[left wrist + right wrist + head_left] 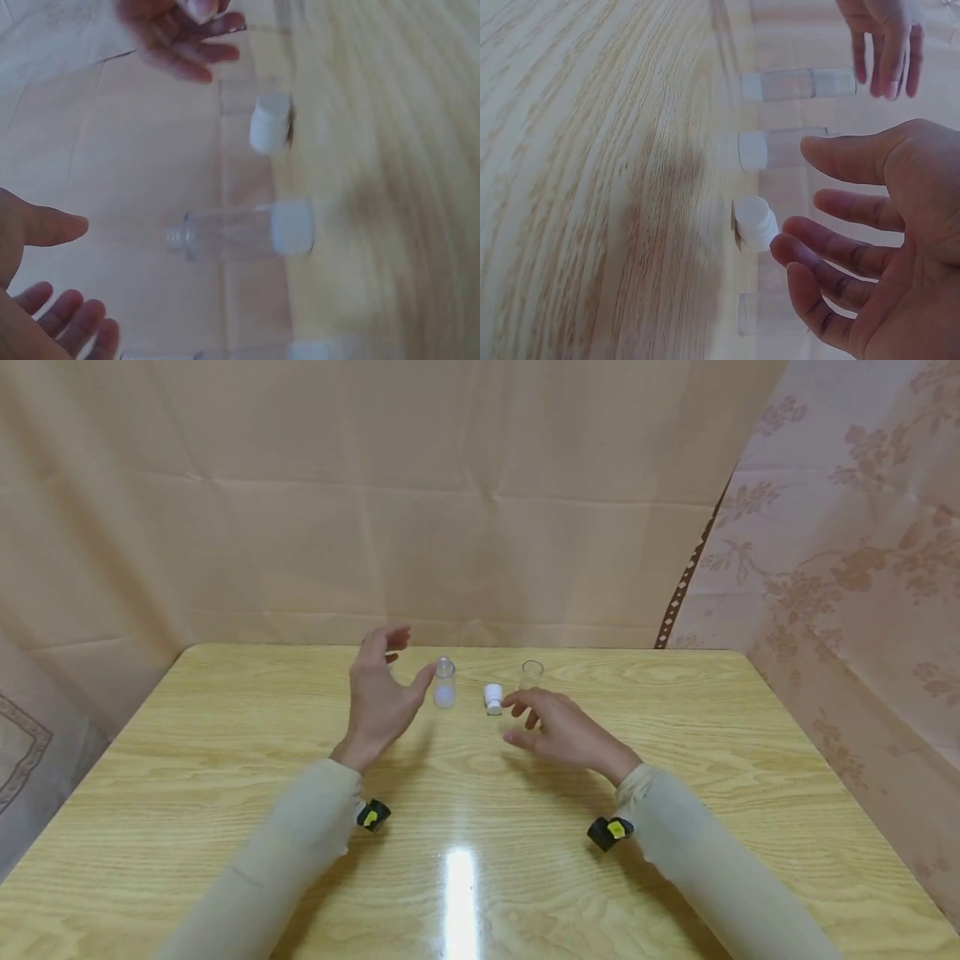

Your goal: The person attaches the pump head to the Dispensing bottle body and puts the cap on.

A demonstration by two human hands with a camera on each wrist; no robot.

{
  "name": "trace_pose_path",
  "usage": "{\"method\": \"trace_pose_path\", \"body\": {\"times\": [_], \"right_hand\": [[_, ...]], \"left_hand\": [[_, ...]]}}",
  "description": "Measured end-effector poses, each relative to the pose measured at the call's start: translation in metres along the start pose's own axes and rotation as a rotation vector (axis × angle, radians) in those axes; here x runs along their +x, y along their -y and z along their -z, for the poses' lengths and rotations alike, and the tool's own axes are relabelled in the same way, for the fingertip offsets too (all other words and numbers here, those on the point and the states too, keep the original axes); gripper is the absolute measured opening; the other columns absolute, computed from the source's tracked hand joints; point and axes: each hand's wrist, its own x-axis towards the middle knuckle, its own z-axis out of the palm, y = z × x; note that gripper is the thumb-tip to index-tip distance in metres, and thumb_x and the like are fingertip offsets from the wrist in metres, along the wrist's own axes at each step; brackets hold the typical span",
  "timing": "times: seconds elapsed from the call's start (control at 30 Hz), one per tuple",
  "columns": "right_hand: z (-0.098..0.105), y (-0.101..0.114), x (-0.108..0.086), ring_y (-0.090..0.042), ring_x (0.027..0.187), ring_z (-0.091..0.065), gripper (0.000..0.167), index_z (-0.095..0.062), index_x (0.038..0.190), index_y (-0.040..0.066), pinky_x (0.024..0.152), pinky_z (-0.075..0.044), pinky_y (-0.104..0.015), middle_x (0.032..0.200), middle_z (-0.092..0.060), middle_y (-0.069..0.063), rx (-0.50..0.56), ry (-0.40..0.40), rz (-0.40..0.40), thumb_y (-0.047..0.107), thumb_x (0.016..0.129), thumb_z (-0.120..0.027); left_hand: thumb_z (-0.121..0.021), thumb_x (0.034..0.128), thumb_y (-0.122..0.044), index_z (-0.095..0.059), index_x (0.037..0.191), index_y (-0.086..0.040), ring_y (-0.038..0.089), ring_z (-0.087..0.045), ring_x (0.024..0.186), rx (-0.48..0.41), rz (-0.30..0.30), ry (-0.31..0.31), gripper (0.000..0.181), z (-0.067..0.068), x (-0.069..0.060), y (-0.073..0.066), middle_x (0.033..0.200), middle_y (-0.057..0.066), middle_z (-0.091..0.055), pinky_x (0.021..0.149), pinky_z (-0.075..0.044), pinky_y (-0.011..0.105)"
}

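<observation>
My left hand (pixel 378 702) is open over the table, its thumb close to a clear bottle (pixel 445 685) with white in its lower part. The left wrist view shows this bottle (pixel 232 231) beyond the parted thumb and fingers (pixel 82 326). A small white bottle (pixel 492 695) stands between the hands. Its narrower end faces the camera; whether it is upright, I cannot tell. My right hand (pixel 562 731) has loosely bent fingers beside it and holds nothing. Behind that hand is a clear cup (pixel 532 675), its lower part hidden. The right wrist view shows the white bottle (pixel 756 223) near the fingertips.
A second clear container with a white base (pixel 780 84) appears in the right wrist view, mostly hidden behind my left hand in the head view. The wooden table (pixel 480 793) ends at a beige curtain (pixel 420 543); a flowered cloth (pixel 862 568) hangs at the right.
</observation>
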Motion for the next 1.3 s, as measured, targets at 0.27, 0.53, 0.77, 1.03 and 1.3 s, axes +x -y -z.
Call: {"method": "trace_pose_path", "body": {"times": [0.27,0.53,0.77,1.03,1.3], "right_hand": [[-0.001,0.002,0.005,-0.026,0.098,-0.063,0.044,-0.059,0.136,0.003,0.078,-0.054,-0.04,0.126,-0.063,-0.016,-0.023,-0.041,-0.015,0.021,0.097,-0.071],[-0.001,0.006,0.011,-0.029,0.102,-0.064,0.049,-0.056,0.14,0.004,0.083,-0.053,-0.044,0.127,-0.063,-0.018,-0.038,-0.063,-0.062,0.024,0.097,-0.07],[-0.005,0.007,0.018,-0.033,0.104,-0.064,0.053,-0.054,0.143,0.005,0.093,-0.047,-0.051,0.134,-0.058,-0.018,-0.059,-0.066,-0.087,0.025,0.097,-0.07],[-0.012,0.008,0.027,-0.03,0.107,-0.062,0.058,-0.05,0.147,0.003,0.09,-0.053,-0.048,0.134,-0.056,-0.018,-0.126,-0.054,-0.068,0.023,0.096,-0.071],[-0.019,0.01,0.035,-0.039,0.127,-0.051,0.066,-0.046,0.15,0.002,0.104,-0.045,-0.054,0.144,-0.047,-0.022,-0.189,-0.027,-0.074,0.026,0.095,-0.073]], "left_hand": [[-0.078,0.0867,-0.005,-0.054,0.132,0.008,0.044,-0.059,0.115,-0.04,0.227,0.13,0.053,-0.016,-0.006,0.005,0.127,0.026,-0.059,0.097,-0.05,0.052],[-0.078,0.0898,-0.015,-0.047,0.142,0.007,0.038,-0.054,0.125,-0.01,0.442,0.275,0.065,-0.028,-0.005,0.018,0.137,0.024,-0.056,0.103,-0.047,0.048],[-0.078,0.0909,-0.015,-0.05,0.139,0.007,0.037,-0.056,0.124,0.002,0.472,0.32,0.06,-0.035,-0.004,0.026,0.135,0.024,-0.057,0.106,-0.045,0.047],[-0.077,0.0905,-0.011,-0.059,0.13,0.007,0.036,-0.062,0.116,-0.014,0.465,0.309,0.046,-0.038,-0.002,0.033,0.124,0.023,-0.065,0.102,-0.048,0.046],[-0.076,0.0914,-0.01,-0.06,0.127,0.007,0.036,-0.062,0.114,-0.035,0.444,0.282,0.042,-0.037,-0.006,0.033,0.122,0.023,-0.066,0.1,-0.049,0.046]]}}
